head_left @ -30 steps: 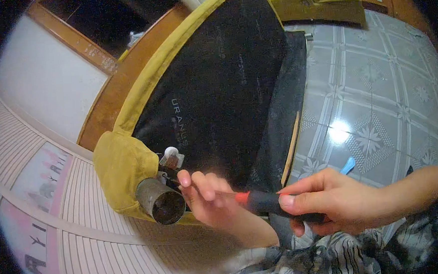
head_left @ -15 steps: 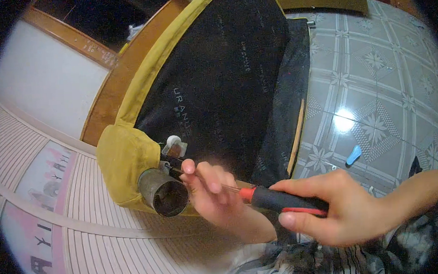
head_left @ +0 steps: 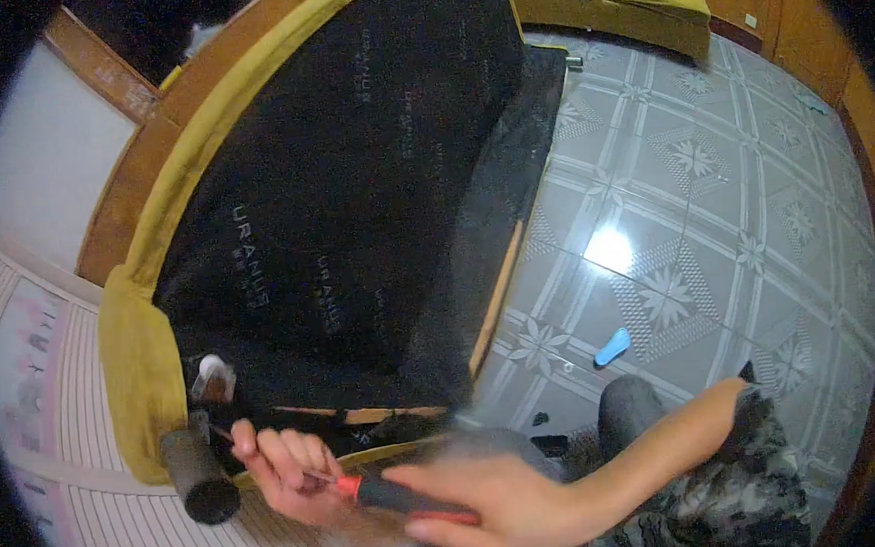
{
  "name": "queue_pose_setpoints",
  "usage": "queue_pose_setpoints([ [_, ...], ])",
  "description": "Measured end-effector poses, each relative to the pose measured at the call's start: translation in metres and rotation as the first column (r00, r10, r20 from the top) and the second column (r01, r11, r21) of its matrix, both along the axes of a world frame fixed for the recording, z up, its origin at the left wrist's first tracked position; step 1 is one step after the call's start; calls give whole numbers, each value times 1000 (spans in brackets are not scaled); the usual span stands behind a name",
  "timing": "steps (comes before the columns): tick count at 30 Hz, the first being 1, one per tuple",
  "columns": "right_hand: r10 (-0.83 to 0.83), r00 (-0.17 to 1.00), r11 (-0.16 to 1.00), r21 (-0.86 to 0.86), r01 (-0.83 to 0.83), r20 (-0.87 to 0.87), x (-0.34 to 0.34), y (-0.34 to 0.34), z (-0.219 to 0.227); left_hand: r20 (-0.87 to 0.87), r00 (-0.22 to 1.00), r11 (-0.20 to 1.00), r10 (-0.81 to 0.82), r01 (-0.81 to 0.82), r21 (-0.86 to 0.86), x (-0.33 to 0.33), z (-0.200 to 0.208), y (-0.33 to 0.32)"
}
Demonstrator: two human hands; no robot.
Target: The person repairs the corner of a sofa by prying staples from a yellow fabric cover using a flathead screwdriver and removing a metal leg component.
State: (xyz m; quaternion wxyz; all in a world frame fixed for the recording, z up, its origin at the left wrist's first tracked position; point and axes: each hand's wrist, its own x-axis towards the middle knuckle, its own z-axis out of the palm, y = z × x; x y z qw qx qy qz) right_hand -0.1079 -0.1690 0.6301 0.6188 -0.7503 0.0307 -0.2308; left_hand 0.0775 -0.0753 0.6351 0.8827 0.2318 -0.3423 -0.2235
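My right hand [head_left: 507, 505] is closed around the black-and-red handle of a screwdriver [head_left: 403, 497], slightly blurred. Ahead of it, the fingers of my left hand [head_left: 291, 473] pinch the thin metal shaft. The shaft points left toward the base of a dark cylindrical furniture leg [head_left: 200, 479]; the exact spot its tip meets is too small to make out. This leg stands at the corner of a yellow upholstered piece [head_left: 143, 367], tipped to show its black underside cloth [head_left: 343, 209]. Beside the leg is a white rounded part [head_left: 213, 366].
A light blue, elongated object [head_left: 612, 348] and a small ring [head_left: 567, 367] lie on the grey patterned tile floor [head_left: 645, 221]. Another yellow upholstered piece [head_left: 611, 2] stands at the back. A bare wooden strip [head_left: 497, 300] edges the underside; striped panelling [head_left: 84, 395] is at left.
The whole view has shifted, so the furniture and both hands appear farther left, with the leg and hands lower. Both hands stay on the screwdriver, which still points at the leg's base.
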Motion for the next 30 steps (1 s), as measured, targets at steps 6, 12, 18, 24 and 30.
queue_pose_setpoints([
  [6, -90, 996, 996, -25, 90, -24, -2, 3, 5, -87, 931, 869, 355, -295, 398, -35, 22, 8],
  [12, -169, 962, 979, -153, 138, -213, -10, 6, 25, -228, 857, 695, 463, -190, 694, -50, 51, 9],
  [18, -234, 861, 972, -139, 191, -451, -14, 30, 60, -453, 782, 658, 428, 73, 749, -48, 70, 25],
  [24, -288, 831, 956, -100, 274, -476, -16, 37, 76, -520, 765, 636, 381, 192, 748, -46, 74, 29],
  [30, -234, 849, 972, -133, 193, -475, -13, 30, 78, -474, 753, 574, 456, 158, 803, -46, 81, 27],
])
